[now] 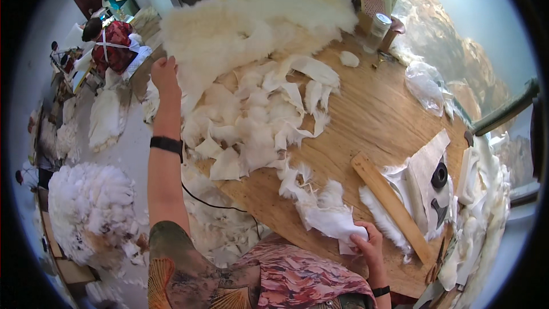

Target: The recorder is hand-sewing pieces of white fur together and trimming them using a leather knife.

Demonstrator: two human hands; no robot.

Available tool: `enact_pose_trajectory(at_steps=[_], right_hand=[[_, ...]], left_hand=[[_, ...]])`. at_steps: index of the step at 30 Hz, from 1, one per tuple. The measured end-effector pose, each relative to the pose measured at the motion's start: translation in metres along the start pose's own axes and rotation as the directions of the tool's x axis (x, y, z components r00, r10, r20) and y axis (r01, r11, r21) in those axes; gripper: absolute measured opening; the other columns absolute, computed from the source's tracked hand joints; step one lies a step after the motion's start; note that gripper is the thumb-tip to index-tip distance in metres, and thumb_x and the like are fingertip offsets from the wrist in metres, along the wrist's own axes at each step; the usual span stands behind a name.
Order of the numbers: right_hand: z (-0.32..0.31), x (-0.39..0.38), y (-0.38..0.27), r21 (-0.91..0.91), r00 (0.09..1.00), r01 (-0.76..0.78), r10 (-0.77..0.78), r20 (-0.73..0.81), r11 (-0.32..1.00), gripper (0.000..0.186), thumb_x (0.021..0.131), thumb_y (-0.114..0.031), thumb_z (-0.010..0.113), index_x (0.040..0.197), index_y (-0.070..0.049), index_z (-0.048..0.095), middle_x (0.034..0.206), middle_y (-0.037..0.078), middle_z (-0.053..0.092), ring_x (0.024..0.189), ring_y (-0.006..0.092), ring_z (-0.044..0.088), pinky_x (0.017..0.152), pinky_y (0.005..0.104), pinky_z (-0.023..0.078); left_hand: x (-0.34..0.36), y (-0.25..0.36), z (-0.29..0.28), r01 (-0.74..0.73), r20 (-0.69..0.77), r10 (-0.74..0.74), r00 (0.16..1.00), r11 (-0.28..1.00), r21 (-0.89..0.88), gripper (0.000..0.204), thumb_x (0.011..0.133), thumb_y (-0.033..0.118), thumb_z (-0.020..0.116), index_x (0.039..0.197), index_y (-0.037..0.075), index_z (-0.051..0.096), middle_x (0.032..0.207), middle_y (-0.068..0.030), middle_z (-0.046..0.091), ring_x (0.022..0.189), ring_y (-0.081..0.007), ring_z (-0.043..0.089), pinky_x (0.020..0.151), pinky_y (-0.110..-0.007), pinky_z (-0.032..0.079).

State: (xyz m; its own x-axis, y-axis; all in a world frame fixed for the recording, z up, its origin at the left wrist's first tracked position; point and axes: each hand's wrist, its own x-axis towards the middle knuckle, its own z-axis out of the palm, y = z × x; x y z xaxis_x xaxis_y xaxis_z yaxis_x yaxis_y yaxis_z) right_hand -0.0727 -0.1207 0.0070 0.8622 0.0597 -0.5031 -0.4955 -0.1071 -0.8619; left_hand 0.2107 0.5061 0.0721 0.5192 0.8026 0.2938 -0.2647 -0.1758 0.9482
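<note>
The workroom has a tall window (503,17) on the right, and a wooden worktop (366,120) fills the middle of my view. At the worktop's far side lies a large cream fleece (263,20); in front of it is a loose pile of fur scraps (246,120).

Workpiece: a white fur piece (329,217), located on the worktop near its front edge, close to my body. Its near end shows a smooth face; its far end is shaggy and trails toward the pile of fur scraps. I cannot tell whether the two are joined.

Right hand (370,246): fingers closed on the near right corner of the white fur piece.
Left hand (166,74): raised on an outstretched arm beside the large cream fleece, fingers curled inward. I cannot tell whether they hold anything.

Handling notes, in my judgement:
1. Grip the smooth face, not the hair; loose hair would likely slip or shed.
2. Draw gently and low, since a sharp pull could tear a thin edge or drag scraps along.
3. Lay the piece flat before releasing the corner, so that no fold hides underneath.
4. Keep the far end away from the wooden strip (392,209) and the scissors (436,260), on which it could snag.
</note>
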Motion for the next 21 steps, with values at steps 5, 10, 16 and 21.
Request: enact_pose_trajectory(at_steps=[5,10,16,21], right_hand=[[-0.004,0.000,0.003,0.002,0.998,0.005,-0.005,-0.059,1.000,0.035,0.079,-0.005,0.075,0.110,-0.004,0.061,0.089,0.003,0.063,0.062,0.0068,0.058,0.050,0.0203,0.049],[-0.006,0.000,0.004,-0.038,0.999,0.020,-0.021,-0.034,0.999,0.036,0.078,-0.007,0.074,0.111,-0.006,0.061,0.084,0.002,0.064,0.060,0.0069,0.059,0.047,0.0195,0.046],[-0.006,0.000,-0.001,-0.043,1.000,-0.012,0.011,-0.020,0.999,0.037,0.079,-0.011,0.075,0.112,-0.006,0.061,0.089,0.003,0.064,0.065,0.0078,0.060,0.050,0.0202,0.050],[-0.011,0.000,0.000,-0.063,1.000,-0.014,0.013,-0.011,0.998,0.038,0.080,-0.012,0.076,0.113,-0.005,0.061,0.092,0.003,0.064,0.068,0.0081,0.061,0.055,0.0215,0.052]], left_hand=[[-0.149,0.019,0.013,-0.589,0.462,0.372,0.805,0.591,0.551,0.040,0.080,0.009,0.068,0.119,0.005,0.057,0.117,-0.0155,0.057,0.108,-0.0326,0.054,0.097,-0.041,0.043],[-0.270,0.002,0.020,-0.669,0.815,0.020,0.579,0.583,0.461,0.041,0.081,0.025,0.069,0.116,0.006,0.060,0.113,-0.0159,0.058,0.112,-0.0359,0.050,0.095,-0.044,0.041],[-0.308,0.012,0.037,-0.666,0.869,0.111,0.483,0.691,0.281,0.030,0.079,0.028,0.069,0.100,0.007,0.064,0.099,-0.0142,0.060,0.098,-0.0327,0.057,0.084,-0.044,0.047],[-0.273,0.064,0.093,-0.823,0.875,-0.035,0.483,0.321,0.468,0.024,0.078,0.025,0.071,0.096,0.009,0.066,0.096,-0.0121,0.060,0.093,-0.0286,0.059,0.077,-0.041,0.050]])
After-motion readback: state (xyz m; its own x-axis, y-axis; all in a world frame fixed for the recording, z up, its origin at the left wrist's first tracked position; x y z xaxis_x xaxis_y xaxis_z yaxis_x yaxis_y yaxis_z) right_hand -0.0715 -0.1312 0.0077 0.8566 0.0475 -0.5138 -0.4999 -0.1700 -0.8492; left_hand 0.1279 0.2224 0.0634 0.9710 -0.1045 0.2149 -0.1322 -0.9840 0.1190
